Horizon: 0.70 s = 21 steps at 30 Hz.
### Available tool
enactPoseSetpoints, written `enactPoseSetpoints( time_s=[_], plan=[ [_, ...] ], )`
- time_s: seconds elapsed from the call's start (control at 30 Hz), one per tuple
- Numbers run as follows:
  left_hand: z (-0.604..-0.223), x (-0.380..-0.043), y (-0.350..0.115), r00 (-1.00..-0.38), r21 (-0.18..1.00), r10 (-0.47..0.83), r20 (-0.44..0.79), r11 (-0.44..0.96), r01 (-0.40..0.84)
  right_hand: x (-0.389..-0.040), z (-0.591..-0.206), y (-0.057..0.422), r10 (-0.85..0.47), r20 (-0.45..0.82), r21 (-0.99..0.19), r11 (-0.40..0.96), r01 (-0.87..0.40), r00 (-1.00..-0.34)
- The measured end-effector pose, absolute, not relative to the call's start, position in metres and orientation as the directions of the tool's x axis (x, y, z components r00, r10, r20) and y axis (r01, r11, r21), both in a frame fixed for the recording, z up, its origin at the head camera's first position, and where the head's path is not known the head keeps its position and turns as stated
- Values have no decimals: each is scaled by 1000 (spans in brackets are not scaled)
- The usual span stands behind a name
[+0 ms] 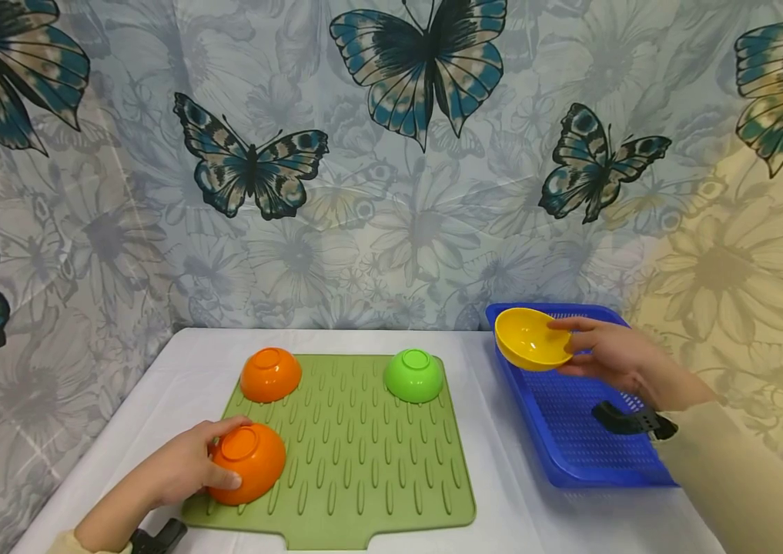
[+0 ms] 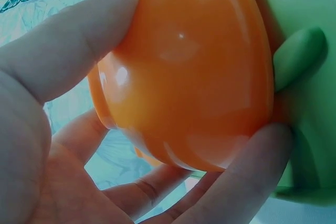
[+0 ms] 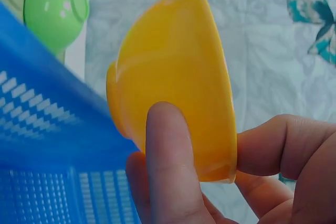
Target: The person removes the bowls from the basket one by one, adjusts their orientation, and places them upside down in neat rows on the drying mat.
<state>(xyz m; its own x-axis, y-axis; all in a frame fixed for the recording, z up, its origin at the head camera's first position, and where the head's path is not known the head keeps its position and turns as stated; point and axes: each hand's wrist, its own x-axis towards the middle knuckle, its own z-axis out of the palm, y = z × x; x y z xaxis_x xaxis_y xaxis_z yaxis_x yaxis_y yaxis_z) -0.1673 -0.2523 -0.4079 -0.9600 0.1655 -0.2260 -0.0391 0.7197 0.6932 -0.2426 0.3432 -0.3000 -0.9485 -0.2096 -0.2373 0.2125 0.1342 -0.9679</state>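
Upside down on the front left of the green mat (image 1: 363,431) is an orange bowl (image 1: 255,465), gripped by my left hand (image 1: 186,465). The left wrist view shows thumb and fingers spread around this bowl's (image 2: 184,72) side, its rim against the mat. My right hand (image 1: 613,358) pinches a yellow bowl (image 1: 530,338) by its rim above the blue basket (image 1: 550,454). This bowl is tilted, its hollow facing my head camera. In the right wrist view, one finger lies along the yellow bowl's (image 3: 173,77) outer wall.
A second orange bowl (image 1: 270,375) and a light green bowl (image 1: 414,375) sit upside down at the mat's back corners. The perforated basket stands on the white tablecloth (image 1: 495,492), right of the mat. Behind the table hangs a butterfly-patterned cloth (image 1: 426,231).
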Motion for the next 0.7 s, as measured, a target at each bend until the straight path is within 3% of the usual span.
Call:
enactPoseSetpoints(
  time_s=[0.33,0.7],
  plan=[
    [-407,-165,-244,-961,666,167,-219,745,-22,-222,-304,314,-239,-171,-974,189,127,-956],
    [-399,-160,-228,-968,488,147,-206,872,29,-197,-308,274,-196,-144,-977,186,107,-970]
  ],
)
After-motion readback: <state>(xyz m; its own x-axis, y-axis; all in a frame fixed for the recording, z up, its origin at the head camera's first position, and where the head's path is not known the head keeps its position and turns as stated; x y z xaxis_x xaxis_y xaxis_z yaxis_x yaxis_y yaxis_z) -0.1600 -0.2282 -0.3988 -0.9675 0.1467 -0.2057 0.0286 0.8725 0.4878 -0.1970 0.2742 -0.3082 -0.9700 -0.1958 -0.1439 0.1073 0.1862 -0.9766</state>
